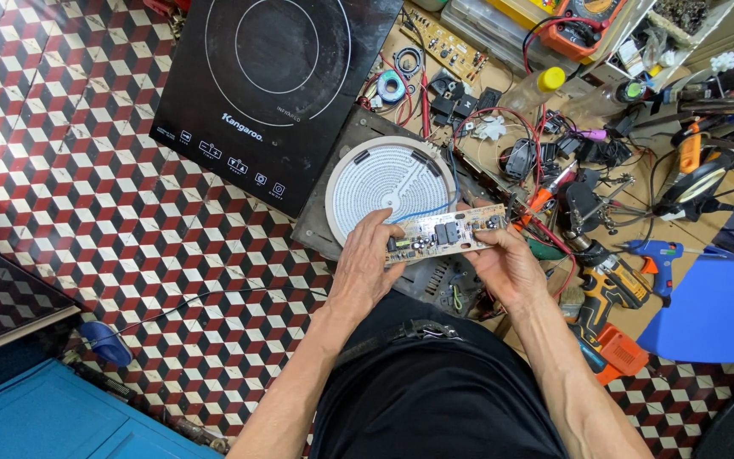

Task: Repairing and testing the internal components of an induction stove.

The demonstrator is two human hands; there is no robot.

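A tan circuit board (445, 231) with black parts is held level between both hands. My left hand (365, 270) grips its left end, and my right hand (503, 265) grips its right end from below. A blue wire runs from the board up across a round white heating coil (381, 183), which sits in the opened dark base (346, 136) of an electric cooker. The cooker's black glass top plate (256, 85) lies on the floor beyond it, tilted to the left.
A low wooden board (503, 85) to the right holds tangled wires, a second circuit board (443, 42), a yellow-capped bottle (541, 85), a blue glue gun (656, 255) and an orange drill (609, 319). A blue stool (715, 310) stands right. The floor is patterned tile (87, 170).
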